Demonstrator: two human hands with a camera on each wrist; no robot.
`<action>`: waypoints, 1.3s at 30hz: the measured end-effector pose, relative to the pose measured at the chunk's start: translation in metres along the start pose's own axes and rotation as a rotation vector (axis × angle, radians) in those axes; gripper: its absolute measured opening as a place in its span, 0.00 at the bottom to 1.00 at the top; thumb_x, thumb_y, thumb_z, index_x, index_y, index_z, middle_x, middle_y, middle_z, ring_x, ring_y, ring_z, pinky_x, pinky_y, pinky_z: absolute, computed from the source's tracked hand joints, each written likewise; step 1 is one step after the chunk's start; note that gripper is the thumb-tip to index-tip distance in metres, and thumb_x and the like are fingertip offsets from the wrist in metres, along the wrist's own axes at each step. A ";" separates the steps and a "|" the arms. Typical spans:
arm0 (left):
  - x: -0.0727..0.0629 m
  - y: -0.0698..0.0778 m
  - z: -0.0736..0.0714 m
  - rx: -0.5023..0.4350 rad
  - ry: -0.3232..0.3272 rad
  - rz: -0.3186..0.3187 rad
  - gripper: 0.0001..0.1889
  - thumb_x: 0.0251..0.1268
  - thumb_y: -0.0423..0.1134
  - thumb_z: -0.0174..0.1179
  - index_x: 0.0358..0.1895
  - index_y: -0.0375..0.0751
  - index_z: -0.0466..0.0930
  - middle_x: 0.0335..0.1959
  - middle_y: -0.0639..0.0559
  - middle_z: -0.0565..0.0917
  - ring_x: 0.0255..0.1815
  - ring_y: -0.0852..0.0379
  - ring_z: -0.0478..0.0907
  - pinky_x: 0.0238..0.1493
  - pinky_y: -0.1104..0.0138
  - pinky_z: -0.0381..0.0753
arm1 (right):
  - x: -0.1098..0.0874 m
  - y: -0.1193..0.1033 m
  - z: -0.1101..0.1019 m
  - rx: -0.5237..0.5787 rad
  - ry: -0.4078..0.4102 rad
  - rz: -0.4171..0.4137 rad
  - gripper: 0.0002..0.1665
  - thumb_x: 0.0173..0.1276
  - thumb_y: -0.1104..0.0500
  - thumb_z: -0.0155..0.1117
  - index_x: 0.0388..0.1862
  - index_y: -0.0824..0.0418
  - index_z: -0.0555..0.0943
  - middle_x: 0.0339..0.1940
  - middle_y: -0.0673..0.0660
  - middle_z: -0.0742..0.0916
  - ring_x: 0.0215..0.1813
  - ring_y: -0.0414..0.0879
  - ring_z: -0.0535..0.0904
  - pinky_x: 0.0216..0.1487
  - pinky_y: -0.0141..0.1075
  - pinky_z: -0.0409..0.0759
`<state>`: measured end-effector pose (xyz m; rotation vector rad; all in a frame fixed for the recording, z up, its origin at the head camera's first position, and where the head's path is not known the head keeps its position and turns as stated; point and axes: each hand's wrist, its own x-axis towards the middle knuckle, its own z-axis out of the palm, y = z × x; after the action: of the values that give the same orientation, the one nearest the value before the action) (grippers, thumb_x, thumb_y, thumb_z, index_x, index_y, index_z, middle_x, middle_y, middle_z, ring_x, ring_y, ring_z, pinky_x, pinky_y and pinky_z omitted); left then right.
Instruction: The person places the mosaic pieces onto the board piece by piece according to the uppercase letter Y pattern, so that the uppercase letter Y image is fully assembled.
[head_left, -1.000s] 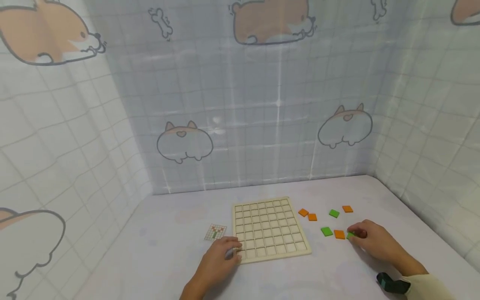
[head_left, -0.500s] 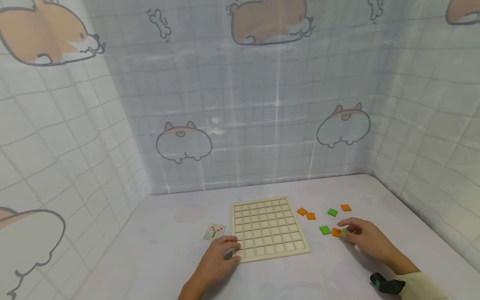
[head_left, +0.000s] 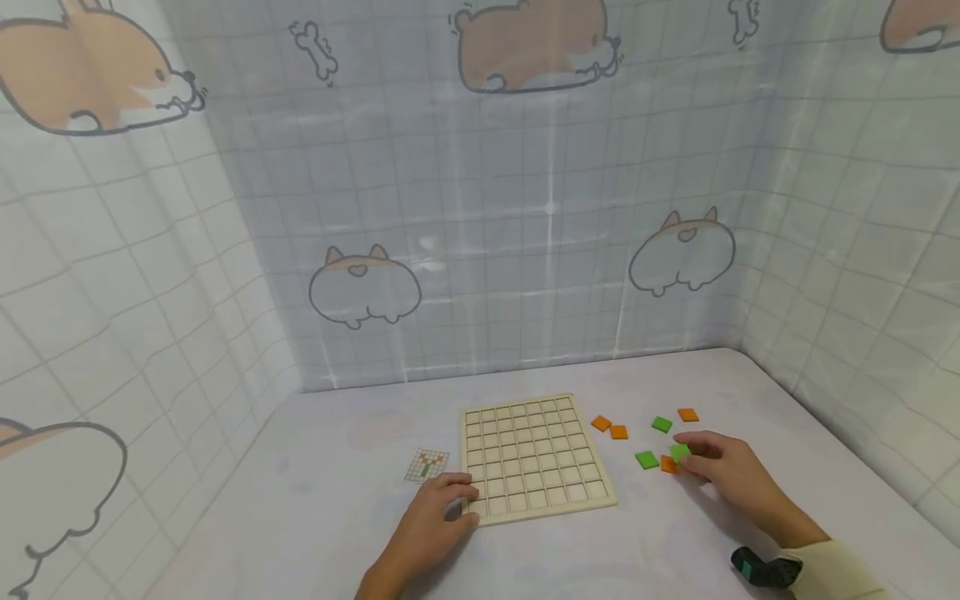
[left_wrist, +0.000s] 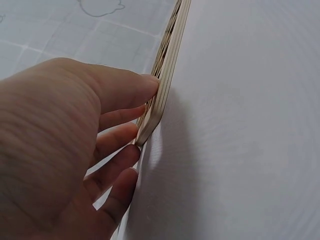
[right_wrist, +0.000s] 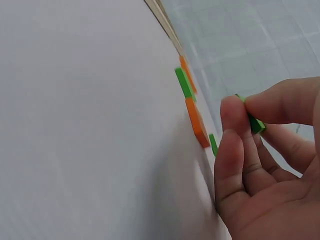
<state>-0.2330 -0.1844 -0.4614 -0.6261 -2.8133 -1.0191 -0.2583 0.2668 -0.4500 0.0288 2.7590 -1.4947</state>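
A pale wooden grid board (head_left: 534,457) lies on the table with its square cells bare. My left hand (head_left: 426,521) rests at its near-left corner, fingers relaxed over the left rim; the left wrist view has the thumb (left_wrist: 149,86) against the board's edge. Raised just above the tabletop, my right hand (head_left: 733,471) pinches a green square tile (right_wrist: 257,125) between thumb and fingers. Below it in the head view is an orange tile (head_left: 667,464), partly covered by the hand and held tile. Another green tile (head_left: 647,459) lies just to the left.
Farther back lie a green tile (head_left: 662,424) and an orange tile (head_left: 687,414). Two orange tiles sit by the board's right side, one of them the nearer tile (head_left: 618,432). A small pattern card (head_left: 427,465) lies left of the board. Printed curtains enclose the table.
My right hand has picked up the green tile from beside the orange one and moved it left and up. The left hand stays at the board's corner.
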 end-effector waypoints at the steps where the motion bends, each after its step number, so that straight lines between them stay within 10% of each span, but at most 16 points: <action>1: 0.000 -0.001 0.000 0.002 0.002 0.002 0.13 0.60 0.43 0.70 0.48 0.47 0.87 0.60 0.50 0.80 0.63 0.40 0.72 0.63 0.41 0.68 | 0.001 -0.001 0.002 0.021 -0.001 0.009 0.26 0.68 0.59 0.64 0.64 0.67 0.77 0.50 0.60 0.84 0.44 0.48 0.79 0.40 0.36 0.80; 39: -0.003 -0.001 -0.002 -0.007 -0.025 0.020 0.17 0.58 0.49 0.72 0.49 0.48 0.86 0.63 0.51 0.77 0.65 0.40 0.69 0.64 0.41 0.66 | 0.013 -0.055 0.076 0.327 -0.211 -0.138 0.27 0.64 0.63 0.71 0.60 0.74 0.78 0.43 0.59 0.85 0.43 0.49 0.85 0.41 0.36 0.84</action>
<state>-0.2301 -0.1870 -0.4613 -0.6710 -2.8198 -1.0252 -0.2732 0.1732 -0.4461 -0.3054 2.3718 -1.8472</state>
